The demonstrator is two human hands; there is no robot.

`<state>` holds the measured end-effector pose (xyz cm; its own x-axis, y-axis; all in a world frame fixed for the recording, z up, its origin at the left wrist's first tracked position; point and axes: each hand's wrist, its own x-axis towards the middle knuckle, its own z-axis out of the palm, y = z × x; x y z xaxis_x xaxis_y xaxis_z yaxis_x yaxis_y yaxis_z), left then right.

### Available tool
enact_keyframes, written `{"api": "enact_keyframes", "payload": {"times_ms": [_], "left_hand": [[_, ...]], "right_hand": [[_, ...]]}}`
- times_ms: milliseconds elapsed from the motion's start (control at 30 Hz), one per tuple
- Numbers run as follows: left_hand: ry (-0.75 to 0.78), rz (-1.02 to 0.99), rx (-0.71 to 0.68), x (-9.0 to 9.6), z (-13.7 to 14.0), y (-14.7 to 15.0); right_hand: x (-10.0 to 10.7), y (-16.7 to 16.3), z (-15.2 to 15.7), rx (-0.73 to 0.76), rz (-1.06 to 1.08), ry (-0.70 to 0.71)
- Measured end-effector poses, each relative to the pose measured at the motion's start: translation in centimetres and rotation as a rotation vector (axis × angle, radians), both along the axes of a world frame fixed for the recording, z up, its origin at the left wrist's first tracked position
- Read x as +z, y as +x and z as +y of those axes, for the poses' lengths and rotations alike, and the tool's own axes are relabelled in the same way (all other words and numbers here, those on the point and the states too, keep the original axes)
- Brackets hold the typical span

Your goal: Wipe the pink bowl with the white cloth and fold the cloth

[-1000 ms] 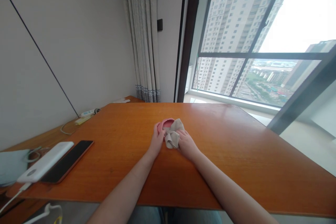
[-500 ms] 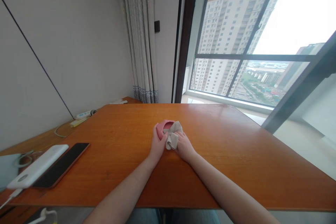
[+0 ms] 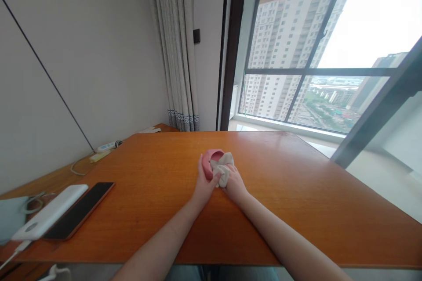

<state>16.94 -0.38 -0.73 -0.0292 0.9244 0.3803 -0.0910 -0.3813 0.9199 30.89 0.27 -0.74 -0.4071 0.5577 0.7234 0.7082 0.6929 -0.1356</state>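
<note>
My left hand point(image 3: 203, 187) is wrapped around the left side of a pink, rounded, hollow object point(image 3: 206, 163) whose exact kind I cannot make out. Its opening faces up and toward the right. In my right hand point(image 3: 236, 187) is a crumpled light grey cloth point(image 3: 222, 173), pressed against the object's opening and right side. My left thumb touches the cloth's near edge. The cloth hides much of the object's front and the right fingertips. Both hands are close together above the middle of the wooden table point(image 3: 277, 210).
At the table's left lie a black phone point(image 3: 79, 210) and a white power bank point(image 3: 51, 211) with a cable plugged in. A power strip point(image 3: 106, 146) lies farther back by the wall. Behind the table are a curtain point(image 3: 180, 52) and a large window point(image 3: 306, 70).
Both hands have shifted slightly right with the pink object and the cloth. The object is turned so that more of its opening shows, and the cloth is bunched differently.
</note>
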Motion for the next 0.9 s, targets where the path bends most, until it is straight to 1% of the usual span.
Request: {"api": "enact_keyframes", "payload": {"times_ms": [100,167,267,367,400,467,567,667,733,800,900], "left_hand": [[-0.027,-0.001,0.098,-0.6,0.2,0.3],[-0.065,-0.017,0.123,-0.6,0.7,-0.3],[-0.070,0.020,0.109,-0.1,1.6,-1.7],[-0.017,0.098,0.092,0.9,1.9,-2.8],[-0.024,0.098,0.083,1.1,1.8,-2.9],[-0.074,0.057,0.063,1.0,1.6,-2.8],[-0.102,-0.002,0.054,0.1,1.2,-1.9],[-0.114,-0.023,0.072,-0.4,1.2,-1.1],[-0.119,-0.004,0.105,-0.1,1.4,-1.3],[-0.072,0.068,0.137,0.8,1.7,-2.1],[-0.002,0.189,0.140,2.1,1.8,-3.5]], "right_hand": [[0.0,-0.2,-0.1,0.031,-0.023,0.011],[0.1,-0.2,0.0,0.059,-0.052,0.009],[0.5,0.1,0.1,0.100,-0.132,0.010],[0.9,0.4,0.0,0.128,-0.200,0.070],[0.9,0.4,-0.1,0.128,-0.200,0.094],[0.9,0.2,-0.4,0.106,-0.172,0.132],[0.9,0.0,-0.8,0.050,-0.120,0.180],[0.9,0.1,-0.8,0.046,-0.108,0.174],[1.1,0.3,-0.6,0.080,-0.130,0.126],[1.3,0.5,-0.3,0.133,-0.174,0.088],[1.5,0.6,0.1,0.191,-0.259,0.083]]}}
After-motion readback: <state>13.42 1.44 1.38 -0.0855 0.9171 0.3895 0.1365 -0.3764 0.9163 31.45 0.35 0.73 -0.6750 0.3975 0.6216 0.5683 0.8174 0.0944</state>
